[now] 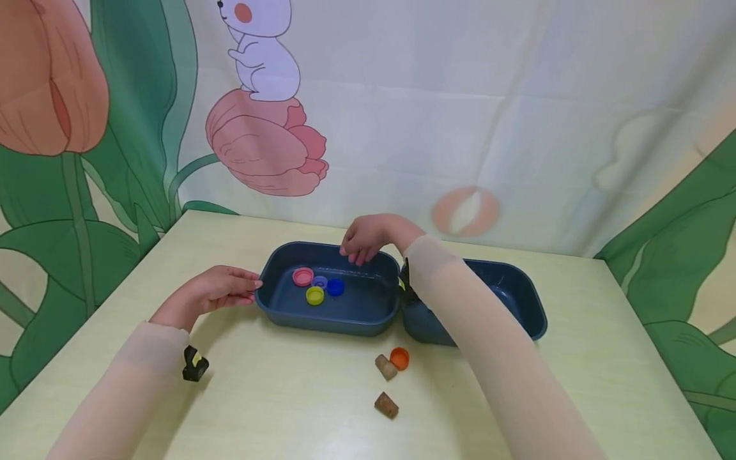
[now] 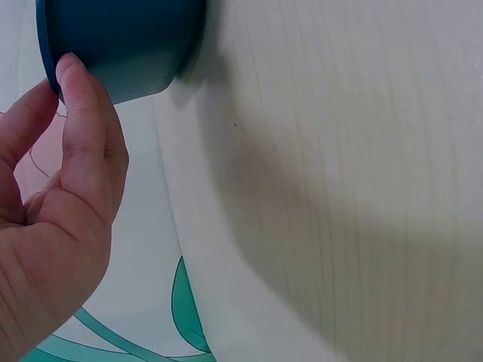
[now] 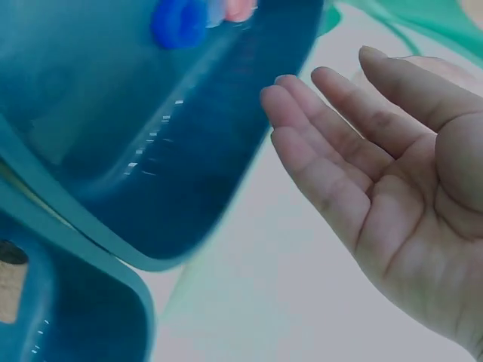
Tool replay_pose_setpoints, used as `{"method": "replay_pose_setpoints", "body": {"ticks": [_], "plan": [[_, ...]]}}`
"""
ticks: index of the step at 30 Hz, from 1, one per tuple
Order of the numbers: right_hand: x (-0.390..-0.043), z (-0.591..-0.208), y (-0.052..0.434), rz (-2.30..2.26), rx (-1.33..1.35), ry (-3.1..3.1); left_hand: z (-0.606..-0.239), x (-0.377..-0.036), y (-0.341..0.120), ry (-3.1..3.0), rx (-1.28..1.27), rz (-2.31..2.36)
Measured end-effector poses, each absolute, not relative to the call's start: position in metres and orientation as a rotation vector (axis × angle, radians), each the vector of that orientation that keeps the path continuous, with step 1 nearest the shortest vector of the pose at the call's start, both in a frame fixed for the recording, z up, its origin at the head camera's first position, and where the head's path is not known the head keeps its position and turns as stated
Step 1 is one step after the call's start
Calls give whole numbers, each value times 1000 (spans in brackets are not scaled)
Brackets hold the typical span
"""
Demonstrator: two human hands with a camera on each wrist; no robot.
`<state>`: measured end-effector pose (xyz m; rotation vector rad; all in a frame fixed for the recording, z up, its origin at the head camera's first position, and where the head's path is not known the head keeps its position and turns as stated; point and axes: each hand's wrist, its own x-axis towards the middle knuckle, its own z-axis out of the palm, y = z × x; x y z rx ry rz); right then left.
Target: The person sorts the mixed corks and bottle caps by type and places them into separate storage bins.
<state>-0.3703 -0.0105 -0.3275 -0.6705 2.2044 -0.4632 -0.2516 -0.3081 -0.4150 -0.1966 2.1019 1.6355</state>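
A person's two hands work at a pale wooden table where two dark blue plastic trays sit side by side. The left tray holds four small bottle caps, clustered left of its middle: a pink cap on the far left, a purple cap beside it, a blue cap to the right, and a yellow cap nearest the viewer.

The left hand pinches the left rim of this tray, thumb and fingers clamped on the edge. The right hand is over the far rim of the same tray, toward its right end, palm bare and holding nothing; its fingers are loosely extended, slightly bent, the thumb apart from them. Whether a fingertip touches the rim, I cannot tell.

The right tray is partly hidden by the right forearm; the right wrist view shows a tan piece inside it, probably a cork, cut off by the picture's edge.

On the table nearer the viewer lie an orange cap, a light brown cork just to its left, and a darker cork nearer still. Behind the table hangs a pale cloth printed with tulips and a white animal.
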Motion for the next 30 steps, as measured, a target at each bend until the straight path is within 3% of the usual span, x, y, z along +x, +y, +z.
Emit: {"method": "replay_pose_setpoints", "body": {"ticks": [14, 30], "plan": [[-335, -308, 34, -906, -768, 2369, -416, -252, -311, 2106, -190, 1618], [-261, -317, 97, -1187, -812, 2375, -416, -253, -308, 2107, -194, 1606]]}}
